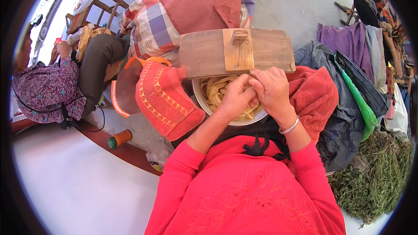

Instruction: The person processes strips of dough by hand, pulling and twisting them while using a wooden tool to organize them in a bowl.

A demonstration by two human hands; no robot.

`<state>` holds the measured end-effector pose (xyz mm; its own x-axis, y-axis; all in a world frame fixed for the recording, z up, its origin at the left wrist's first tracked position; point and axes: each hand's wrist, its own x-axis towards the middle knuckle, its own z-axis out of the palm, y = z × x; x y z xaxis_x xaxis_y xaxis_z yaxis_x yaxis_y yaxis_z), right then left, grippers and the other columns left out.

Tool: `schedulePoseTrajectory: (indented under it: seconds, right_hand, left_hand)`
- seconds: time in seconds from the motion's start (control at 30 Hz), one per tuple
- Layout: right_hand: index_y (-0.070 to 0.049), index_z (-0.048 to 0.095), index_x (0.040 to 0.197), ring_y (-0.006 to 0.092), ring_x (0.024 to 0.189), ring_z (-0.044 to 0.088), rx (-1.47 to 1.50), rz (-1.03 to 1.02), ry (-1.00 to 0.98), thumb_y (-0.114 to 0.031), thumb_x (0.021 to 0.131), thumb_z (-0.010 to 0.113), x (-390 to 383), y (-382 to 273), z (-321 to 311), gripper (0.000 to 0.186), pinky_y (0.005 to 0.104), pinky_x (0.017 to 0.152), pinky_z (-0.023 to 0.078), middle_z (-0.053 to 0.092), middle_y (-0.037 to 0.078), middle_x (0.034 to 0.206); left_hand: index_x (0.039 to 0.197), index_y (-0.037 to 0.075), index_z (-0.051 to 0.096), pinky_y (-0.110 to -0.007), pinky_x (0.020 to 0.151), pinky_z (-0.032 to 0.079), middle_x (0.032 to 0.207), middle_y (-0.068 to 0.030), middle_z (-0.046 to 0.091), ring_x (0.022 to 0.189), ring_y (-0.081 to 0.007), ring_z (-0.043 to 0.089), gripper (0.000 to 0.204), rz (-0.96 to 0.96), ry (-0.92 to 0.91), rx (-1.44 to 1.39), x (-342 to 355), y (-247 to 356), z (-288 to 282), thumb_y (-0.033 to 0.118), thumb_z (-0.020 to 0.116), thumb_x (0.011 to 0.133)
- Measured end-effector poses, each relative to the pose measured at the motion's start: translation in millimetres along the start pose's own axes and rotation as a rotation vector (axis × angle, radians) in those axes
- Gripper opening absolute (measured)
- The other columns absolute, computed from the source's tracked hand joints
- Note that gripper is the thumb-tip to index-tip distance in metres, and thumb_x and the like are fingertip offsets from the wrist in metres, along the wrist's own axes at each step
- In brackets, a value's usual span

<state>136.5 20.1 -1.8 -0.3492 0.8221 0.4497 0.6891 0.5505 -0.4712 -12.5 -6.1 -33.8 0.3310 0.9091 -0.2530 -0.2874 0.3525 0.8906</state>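
My left hand (237, 98) and my right hand (272, 88) meet over a pale bowl (197, 91). Their fingers are curled together, thumbs close, and whatever lies between them is hidden. Inside the bowl are flat, pale yellow strips (214, 91) in a loose heap, partly covered by my left hand. A wooden board (200, 52) with a lighter crosspiece and a small block on top reaches over the bowl's far rim. To the left of the bowl is a red towel (163, 100) with a yellow pattern; more red cloth (311, 93) sits on the right.
Beyond the board is a bundle under reddish cloth (196, 2). Dark plastic sheeting (344, 122) and dried green plants (374, 178) lie on the right. A spool of orange thread (119, 139) rests at lower left, near a person in patterned purple clothing (50, 89).
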Motion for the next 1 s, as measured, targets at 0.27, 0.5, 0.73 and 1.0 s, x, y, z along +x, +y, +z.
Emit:
schedulePoseTrajectory:
  seconds: [0.27, 0.5, 0.73, 1.0]
  right_hand:
    - [-0.004, 0.058, 0.072, 0.0370, 0.058, 0.055, 0.213, 0.334, -0.181, -0.019, 0.089, 0.064, -2, 8, -54, 0.023, 0.0420, 0.054, 0.044, 0.056, 0.017, 0.064]
    - [-0.006, 0.056, 0.069, 0.0308, 0.058, 0.053, 0.655, -0.108, -0.448, -0.013, 0.076, 0.072, 2, -52, -111, 0.019, 0.0397, 0.051, 0.042, 0.053, 0.012, 0.065]
    - [-0.003, 0.063, 0.094, 0.0213, 0.062, 0.058, 1.232, 0.161, -0.137, -0.011, 0.085, 0.066, 6, -71, -118, 0.012, 0.0313, 0.056, 0.044, 0.061, 0.008, 0.072]
    - [-0.008, 0.069, 0.112, 0.0184, 0.056, 0.057, 0.183, 0.251, 0.170, -0.008, 0.084, 0.065, -10, 1, -3, 0.028, 0.0297, 0.054, 0.043, 0.062, 0.006, 0.068]
  left_hand:
    - [0.085, -0.001, 0.061, -0.033, 0.056, 0.043, 0.067, -0.0110, 0.058, 0.057, -0.0195, 0.053, 0.027, 0.045, -0.161, 0.808, -44, 60, -7, 0.022, 0.054, 0.096]
    - [0.085, 0.006, 0.060, -0.035, 0.040, 0.041, 0.062, -0.0068, 0.057, 0.049, -0.0219, 0.056, 0.014, 0.922, -0.048, 0.848, -78, 171, 58, 0.015, 0.069, 0.079]
    - [0.099, -0.002, 0.061, -0.028, 0.056, 0.050, 0.076, -0.0061, 0.061, 0.062, -0.0160, 0.062, 0.018, 0.491, -0.437, 0.198, -42, 158, 62, 0.015, 0.053, 0.096]
    - [0.128, 0.002, 0.050, -0.016, 0.053, 0.028, 0.077, 0.0056, 0.047, 0.062, -0.0001, 0.038, 0.034, -0.001, -0.210, -0.196, 2, 31, 23, 0.013, 0.053, 0.096]
